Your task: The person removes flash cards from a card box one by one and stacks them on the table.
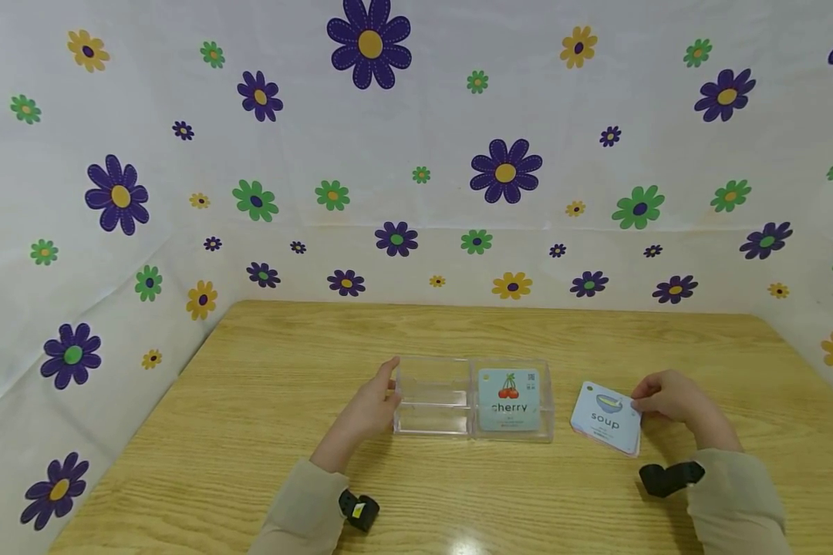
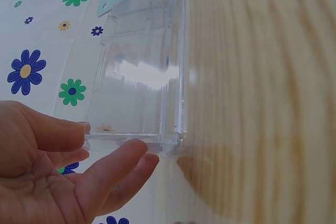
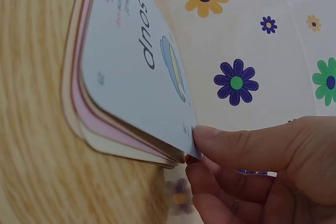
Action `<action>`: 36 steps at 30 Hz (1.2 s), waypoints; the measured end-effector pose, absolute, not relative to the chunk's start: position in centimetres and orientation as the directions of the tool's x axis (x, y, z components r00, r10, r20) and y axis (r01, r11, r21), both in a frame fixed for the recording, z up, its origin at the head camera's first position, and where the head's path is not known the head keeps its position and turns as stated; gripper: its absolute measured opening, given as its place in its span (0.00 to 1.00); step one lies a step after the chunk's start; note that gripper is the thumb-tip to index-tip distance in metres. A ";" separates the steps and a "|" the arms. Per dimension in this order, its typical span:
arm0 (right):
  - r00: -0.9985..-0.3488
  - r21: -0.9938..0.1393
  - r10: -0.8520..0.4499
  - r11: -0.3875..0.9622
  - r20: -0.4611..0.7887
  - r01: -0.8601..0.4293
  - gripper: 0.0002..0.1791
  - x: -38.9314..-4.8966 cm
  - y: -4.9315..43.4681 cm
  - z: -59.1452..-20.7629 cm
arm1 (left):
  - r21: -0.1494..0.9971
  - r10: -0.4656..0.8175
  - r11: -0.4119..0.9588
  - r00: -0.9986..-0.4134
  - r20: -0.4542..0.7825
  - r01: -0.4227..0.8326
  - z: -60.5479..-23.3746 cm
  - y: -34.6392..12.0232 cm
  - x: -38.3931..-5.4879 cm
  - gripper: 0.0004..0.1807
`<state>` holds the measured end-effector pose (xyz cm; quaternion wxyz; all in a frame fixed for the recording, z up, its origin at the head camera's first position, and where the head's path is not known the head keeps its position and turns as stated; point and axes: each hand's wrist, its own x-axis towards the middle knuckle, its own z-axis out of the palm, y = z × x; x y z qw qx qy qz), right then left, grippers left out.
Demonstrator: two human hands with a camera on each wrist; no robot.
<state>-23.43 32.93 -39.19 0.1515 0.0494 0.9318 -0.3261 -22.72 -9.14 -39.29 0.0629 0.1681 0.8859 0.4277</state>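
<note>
A clear plastic box (image 1: 433, 420) with two compartments lies on the table, and a light-blue cherry card (image 1: 509, 408) shows in its right one. My left hand (image 1: 369, 402) holds the box's left end; in the left wrist view its thumb and fingertips (image 2: 137, 150) meet the end wall. To the right of the box lies a small stack of rounded cards (image 3: 86, 124), topped by a soup card (image 1: 605, 424). My right hand (image 1: 675, 401) pinches the soup card at its upper right corner, thumb on its face. That card's edge is slightly raised from those beneath.
The wood-grain table (image 1: 284, 339) reaches back to a white cloth (image 1: 416, 123) printed with flowers, which also hangs at both sides. Black wrist cameras (image 1: 359, 510) are strapped over both sleeves. Light glares off the table's front edge.
</note>
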 end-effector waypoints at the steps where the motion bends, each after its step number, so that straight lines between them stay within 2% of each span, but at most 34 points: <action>1: -0.950 -0.594 -0.008 0.782 -0.313 0.190 0.08 -23.4 32.9 -39.2 | 0.778 0.356 0.576 -0.934 0.036 0.250 -39.3 -9.2 -22.7 0.28; 8: -0.955 -0.588 -0.024 0.792 -0.296 0.162 0.07 -23.3 32.9 -39.2 | 0.798 0.324 0.570 -0.946 -0.001 0.195 -39.0 -8.9 -22.5 0.28; 20: -0.951 -0.597 -0.023 0.783 -0.308 0.175 0.05 -23.2 32.9 -39.4 | 0.784 0.316 0.590 -0.949 -0.007 0.191 -39.3 -8.9 -22.7 0.28; 29: -0.952 -0.511 -0.020 0.847 -0.306 0.146 0.16 -23.0 32.4 -39.1 | 0.798 0.339 0.570 -0.941 -0.009 0.198 -39.7 -9.0 -22.8 0.29; 36: -0.938 -0.469 -0.059 0.876 -0.342 0.116 0.17 -23.4 31.9 -39.1 | 0.777 0.321 0.597 -0.947 -0.001 0.201 -39.4 -8.9 -22.8 0.28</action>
